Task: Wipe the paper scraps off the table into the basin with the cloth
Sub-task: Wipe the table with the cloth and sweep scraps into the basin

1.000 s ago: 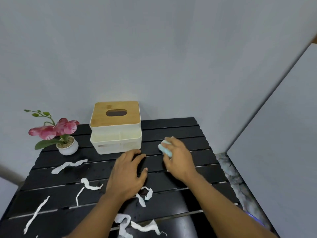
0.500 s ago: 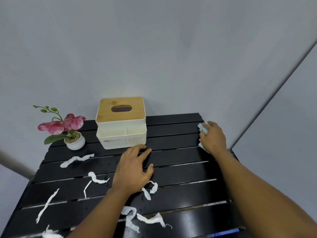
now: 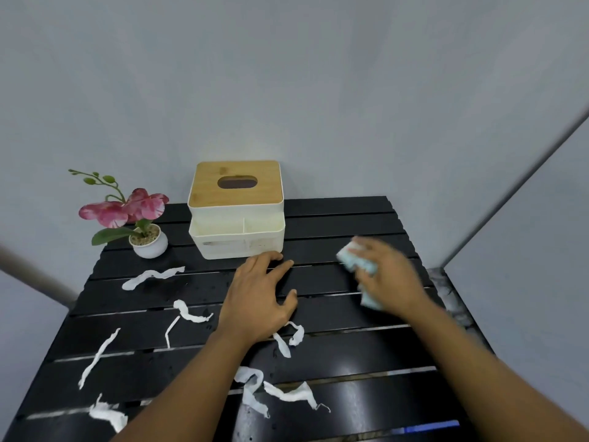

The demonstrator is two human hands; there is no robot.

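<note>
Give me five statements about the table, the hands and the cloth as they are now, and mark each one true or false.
1. The right hand holds the light blue cloth. True.
2. The left hand lies flat on the black slatted table, holding nothing. True.
3. The tissue box has a blue plastic lid. False: its lid is wooden, with an oval opening.
4. The potted flower stands to the right of the tissue box. False: it stands to the left of it, near the back corner.
5. Paper scraps lie mostly on the left and near parts of the table. True.
</note>
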